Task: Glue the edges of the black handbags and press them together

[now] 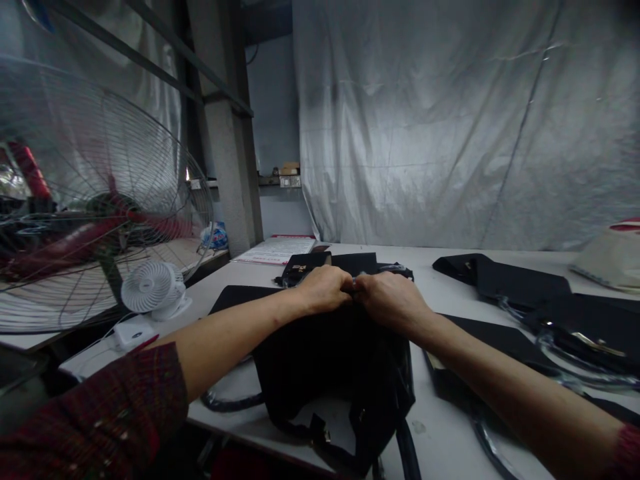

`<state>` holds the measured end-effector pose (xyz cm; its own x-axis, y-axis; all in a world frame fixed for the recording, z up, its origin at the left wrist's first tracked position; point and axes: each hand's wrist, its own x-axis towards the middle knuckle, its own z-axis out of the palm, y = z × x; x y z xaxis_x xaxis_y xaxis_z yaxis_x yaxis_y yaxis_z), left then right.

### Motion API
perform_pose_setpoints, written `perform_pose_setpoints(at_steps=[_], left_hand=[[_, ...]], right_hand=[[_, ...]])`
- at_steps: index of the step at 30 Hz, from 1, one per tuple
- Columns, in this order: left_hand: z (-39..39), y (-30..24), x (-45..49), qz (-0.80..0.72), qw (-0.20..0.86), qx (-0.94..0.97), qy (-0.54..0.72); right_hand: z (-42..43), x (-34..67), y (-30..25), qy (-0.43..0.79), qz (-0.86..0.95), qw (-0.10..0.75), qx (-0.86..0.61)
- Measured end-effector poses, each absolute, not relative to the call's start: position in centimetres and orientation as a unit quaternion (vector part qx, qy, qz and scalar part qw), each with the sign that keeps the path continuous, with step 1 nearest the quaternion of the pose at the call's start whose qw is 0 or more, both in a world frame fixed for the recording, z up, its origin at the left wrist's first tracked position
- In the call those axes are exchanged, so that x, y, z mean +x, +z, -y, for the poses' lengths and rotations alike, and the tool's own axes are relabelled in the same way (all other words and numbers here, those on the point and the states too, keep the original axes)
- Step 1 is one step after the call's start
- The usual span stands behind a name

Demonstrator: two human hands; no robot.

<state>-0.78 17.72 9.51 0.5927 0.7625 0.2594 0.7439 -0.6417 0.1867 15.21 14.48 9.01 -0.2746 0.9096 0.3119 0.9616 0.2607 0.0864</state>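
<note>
A black handbag stands on the white table in front of me, its dark opening facing my side. At its far top edge my left hand is closed, fingers curled in a pinch. My right hand meets it there, also pinching, the two thumbs nearly touching. Whatever small part lies between the fingertips is hidden by the hands. A strap with a small metal buckle hangs at the near side of the bag. One dark curved handle rests on the table at its left.
More black bags with plastic-wrapped handles lie on the white table to the right. A small white fan stands at the left, near a large caged fan. A printed sheet lies at the back, before a silver curtain.
</note>
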Motion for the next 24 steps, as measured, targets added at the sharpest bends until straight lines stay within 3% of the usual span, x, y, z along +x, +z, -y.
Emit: perform_pose_setpoints(at_steps=[9,15,24], left_hand=[[-17.3,10.1,-0.5,-0.466,-0.021,0.871,0.153],[-18.1,10.4,-1.4,-0.541,0.040,0.828,0.139],[-17.3,10.5,-3.1,-0.516,0.206,0.818,0.149]], right_hand=[[-12.7,15.4,9.2,-0.183,0.785,0.134,-0.577],[-12.5,16.7,8.2,-0.120,0.775,0.243,-0.571],[-12.8,17.7,7.2,-0.039,0.781,0.357,-0.511]])
